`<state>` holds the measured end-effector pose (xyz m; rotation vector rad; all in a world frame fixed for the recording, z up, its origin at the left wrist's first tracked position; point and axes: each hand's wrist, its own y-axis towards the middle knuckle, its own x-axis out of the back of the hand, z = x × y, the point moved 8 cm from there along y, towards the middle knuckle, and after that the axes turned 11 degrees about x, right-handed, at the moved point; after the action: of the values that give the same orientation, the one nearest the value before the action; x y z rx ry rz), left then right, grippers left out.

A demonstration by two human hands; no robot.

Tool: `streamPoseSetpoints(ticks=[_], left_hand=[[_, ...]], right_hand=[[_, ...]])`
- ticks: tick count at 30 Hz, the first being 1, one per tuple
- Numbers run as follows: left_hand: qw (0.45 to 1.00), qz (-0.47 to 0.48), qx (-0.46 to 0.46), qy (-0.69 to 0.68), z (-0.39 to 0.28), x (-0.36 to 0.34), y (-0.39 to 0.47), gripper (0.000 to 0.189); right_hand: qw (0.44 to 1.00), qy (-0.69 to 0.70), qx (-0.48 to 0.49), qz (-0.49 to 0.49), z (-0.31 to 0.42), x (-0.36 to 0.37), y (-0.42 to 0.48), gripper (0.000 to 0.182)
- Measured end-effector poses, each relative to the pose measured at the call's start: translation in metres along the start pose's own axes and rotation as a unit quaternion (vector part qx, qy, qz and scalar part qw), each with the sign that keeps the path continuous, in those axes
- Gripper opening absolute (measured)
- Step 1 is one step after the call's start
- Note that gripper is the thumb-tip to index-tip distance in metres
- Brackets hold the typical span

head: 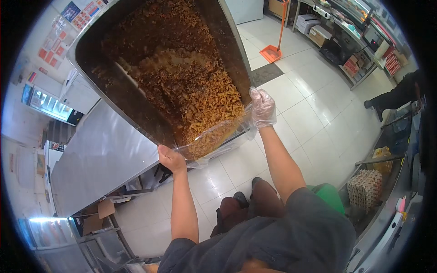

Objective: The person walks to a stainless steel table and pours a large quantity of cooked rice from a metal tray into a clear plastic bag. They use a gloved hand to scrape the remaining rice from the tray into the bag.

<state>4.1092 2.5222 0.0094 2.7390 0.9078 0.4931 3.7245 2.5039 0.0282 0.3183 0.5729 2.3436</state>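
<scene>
A large, deep metal tray [112,102] holds brown, crumbly cooked food [205,99] in dark sauce and is tilted towards me. My bare left hand [172,159] grips its near left corner. At the near right corner, my right hand [263,107], in a clear plastic glove, holds the tray's edge. Clear plastic film or a bag [218,138] spans the near end between both hands, with some of the food lying against it. The underside of the tray is hidden.
A steel worktable [106,150] stands at the left. An orange dustpan [272,54] is on the tiled floor beyond my right hand. Stacked egg trays [365,189] sit on a shelf at right. Another person's dark-clothed leg [396,94] shows at the far right.
</scene>
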Motion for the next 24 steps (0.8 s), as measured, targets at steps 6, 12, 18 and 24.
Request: streamPoseSetpoints(ticks=[6,12,18,24], left_hand=[[0.998,-0.037,-0.044,0.009,-0.005,0.000,-0.003,0.050],[0.998,-0.038,-0.049,-0.017,-0.019,-0.002,-0.004,0.050],[0.995,-0.057,-0.078,0.028,-0.025,0.002,-0.008,0.051],[0.990,-0.060,-0.130,0.008,-0.043,0.008,-0.016,0.055]], right_hand=[[0.999,-0.030,0.023,-0.005,-0.009,0.002,0.000,0.035],[1.000,0.006,0.005,0.014,-0.003,0.003,0.008,0.033],[0.909,-0.261,0.325,0.009,0.021,-0.003,0.016,0.015],[0.873,-0.303,0.376,0.074,0.024,-0.010,0.023,0.036]])
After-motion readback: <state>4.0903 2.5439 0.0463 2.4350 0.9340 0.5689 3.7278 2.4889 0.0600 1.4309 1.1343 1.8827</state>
